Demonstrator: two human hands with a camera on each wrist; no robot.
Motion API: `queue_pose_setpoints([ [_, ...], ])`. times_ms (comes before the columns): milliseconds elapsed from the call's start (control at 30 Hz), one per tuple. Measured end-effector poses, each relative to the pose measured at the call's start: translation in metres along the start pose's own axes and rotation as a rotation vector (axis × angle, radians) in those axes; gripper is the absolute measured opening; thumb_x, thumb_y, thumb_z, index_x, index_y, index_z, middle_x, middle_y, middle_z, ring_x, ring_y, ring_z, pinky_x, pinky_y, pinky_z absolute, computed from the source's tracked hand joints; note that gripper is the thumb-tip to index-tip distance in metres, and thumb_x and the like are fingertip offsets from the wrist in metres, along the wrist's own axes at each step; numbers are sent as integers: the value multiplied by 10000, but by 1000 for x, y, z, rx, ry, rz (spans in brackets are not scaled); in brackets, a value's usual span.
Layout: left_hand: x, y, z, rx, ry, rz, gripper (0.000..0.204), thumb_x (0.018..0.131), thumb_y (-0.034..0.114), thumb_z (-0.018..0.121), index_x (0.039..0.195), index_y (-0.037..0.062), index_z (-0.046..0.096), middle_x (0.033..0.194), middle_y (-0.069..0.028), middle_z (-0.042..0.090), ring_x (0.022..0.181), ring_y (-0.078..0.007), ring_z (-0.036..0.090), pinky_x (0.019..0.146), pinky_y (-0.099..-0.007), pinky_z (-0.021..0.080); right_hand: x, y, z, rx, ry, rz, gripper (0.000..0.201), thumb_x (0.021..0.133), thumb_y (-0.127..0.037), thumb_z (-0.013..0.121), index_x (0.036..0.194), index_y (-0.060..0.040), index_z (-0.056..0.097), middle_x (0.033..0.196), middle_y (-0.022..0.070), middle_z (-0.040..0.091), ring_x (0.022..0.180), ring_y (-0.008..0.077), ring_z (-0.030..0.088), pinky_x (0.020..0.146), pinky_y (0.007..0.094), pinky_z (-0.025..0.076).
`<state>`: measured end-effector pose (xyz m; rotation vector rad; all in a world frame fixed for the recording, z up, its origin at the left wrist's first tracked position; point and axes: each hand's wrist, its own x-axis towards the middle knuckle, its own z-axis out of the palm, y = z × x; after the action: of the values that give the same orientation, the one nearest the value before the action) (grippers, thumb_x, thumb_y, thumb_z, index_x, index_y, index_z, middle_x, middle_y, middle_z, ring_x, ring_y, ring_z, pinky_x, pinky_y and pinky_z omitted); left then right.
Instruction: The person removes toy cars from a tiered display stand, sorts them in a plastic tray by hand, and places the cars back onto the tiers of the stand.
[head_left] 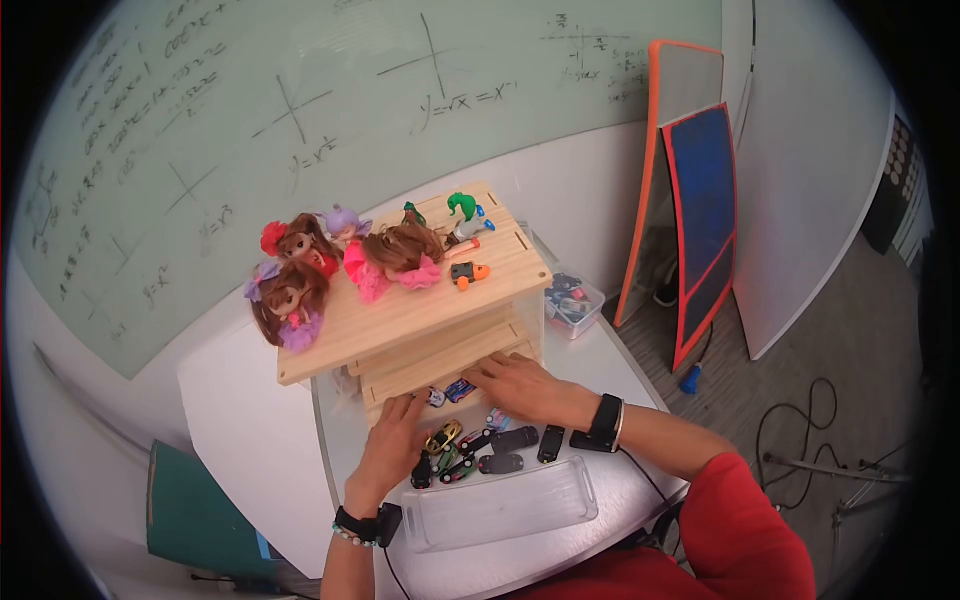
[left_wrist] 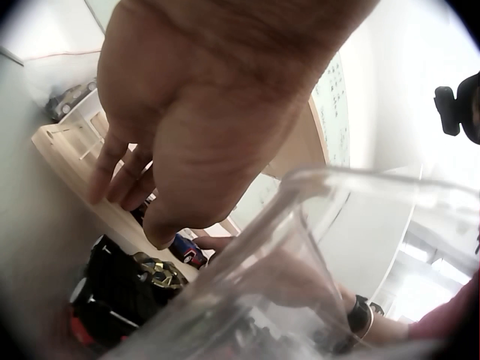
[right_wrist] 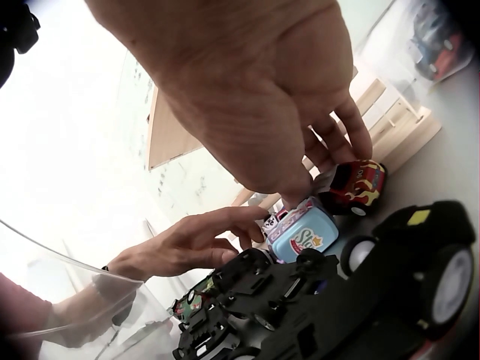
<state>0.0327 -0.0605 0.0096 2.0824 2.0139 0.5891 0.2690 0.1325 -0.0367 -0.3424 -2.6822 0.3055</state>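
Two small toy cars, one white (head_left: 436, 397) and one blue-purple (head_left: 459, 389), sit on the lowest wooden step (head_left: 385, 384). My left hand (head_left: 393, 445) has its fingertips at the step's front edge beside the white car, fingers loosely bent and nothing visibly held. My right hand (head_left: 525, 388) reaches over the step from the other side, fingers extended near the blue-purple car. In the right wrist view, a red car with flames (right_wrist: 361, 184) is close below the fingers, and a light blue car (right_wrist: 306, 234) lies by the thumb; contact is unclear.
Several dark toy cars (head_left: 502, 463) and a yellow one (head_left: 444, 435) lie in front of the step. A clear tray (head_left: 500, 512) is nearest the body. Dolls (head_left: 290, 292) and small figures lie on the wooden top (head_left: 345, 335). A clear box (head_left: 574, 303) stands at right.
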Motion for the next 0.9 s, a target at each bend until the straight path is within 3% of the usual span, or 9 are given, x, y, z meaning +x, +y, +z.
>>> queue_pose_setpoints([
  [167, 0, -1, 0, 75, -5, 45, 652, 1002, 31, 791, 1620, 45, 582, 1398, -189, 663, 1351, -428, 642, 1062, -532, 617, 9, -9, -20, 95, -154, 57, 399, 984, -130, 828, 1338, -26, 677, 1293, 189, 699, 1295, 415, 683, 1082, 537, 574],
  [233, -1, 5, -5, 93, -82, 18, 644, 998, 20, 793, 1610, 66, 600, 1362, -175, 665, 1336, -409, 655, 1044, -523, 613, 7, -8, -19, 102, -151, 55, 395, 982, -144, 842, 1319, -24, 674, 1287, 187, 694, 1289, 412, 683, 1086, 531, 571],
  [467, 18, -5, 5, 303, -51, 109, 700, 959, 6, 786, 1628, 77, 594, 1253, -178, 710, 1203, -393, 734, 936, -504, 641, 6, -6, -11, 57, -135, -34, 361, 944, -160, 882, 1210, -18, 685, 1273, 181, 665, 1289, 398, 659, 1085, 506, 570],
  [533, 24, -13, 16, 547, 3, 216, 620, 956, 77, 771, 1556, 58, 615, 1085, -152, 780, 1033, -329, 812, 779, -443, 675, 6, -4, -10, 57, -144, -27, 383, 929, -164, 897, 1228, -33, 697, 1272, 157, 655, 1298, 385, 648, 1087, 502, 567],
  [567, 26, -13, 18, 543, 1, 225, 620, 956, 77, 771, 1556, 58, 615, 1085, -152, 780, 1033, -329, 812, 779, -443, 675, 5, -4, -10, 68, -160, -32, 407, 914, -167, 911, 1246, -48, 710, 1271, 134, 645, 1307, 373, 638, 1090, 498, 564],
  [633, 28, -13, 18, 619, 1, 251, 455, 961, 83, 749, 1408, 56, 667, 996, -126, 809, 963, -321, 826, 727, -421, 665, 5, -2, -8, 65, -153, -33, 404, 909, -162, 913, 1235, -48, 705, 1270, 136, 641, 1295, 376, 639, 1091, 503, 561],
  [767, 25, -9, 16, 657, -79, 197, 308, 952, 59, 746, 1251, 74, 673, 970, -111, 808, 952, -299, 829, 713, -409, 658, 4, 0, -9, 59, -117, -40, 381, 899, -129, 913, 1187, -52, 676, 1221, 138, 638, 1260, 370, 642, 1074, 510, 550],
  [900, 8, -11, 7, 435, -53, 235, 211, 958, 60, 768, 1154, 84, 695, 926, -101, 790, 879, -336, 806, 716, -449, 624, 0, -1, -25, 206, -178, -7, 338, 928, -88, 884, 1166, -46, 647, 1198, 142, 652, 1250, 370, 641, 1058, 506, 540],
])
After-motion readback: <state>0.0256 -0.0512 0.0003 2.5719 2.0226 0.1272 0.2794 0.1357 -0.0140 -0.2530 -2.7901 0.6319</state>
